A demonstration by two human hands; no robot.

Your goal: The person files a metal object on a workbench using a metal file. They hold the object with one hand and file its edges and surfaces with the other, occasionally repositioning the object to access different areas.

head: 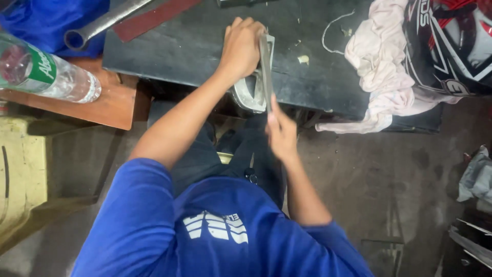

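our left hand clamps the metal part on the table edge while our right hand, just below that grip, is closed on the file, mid-stroke, needing steady pressure next.

Most of the dark worktop to the left of the left hand is bare, so there's room to slide over that way. Right side is cramped: a crumpled rag and helmet sit there. A pipe crosses the far left corner, a bottle beyond.
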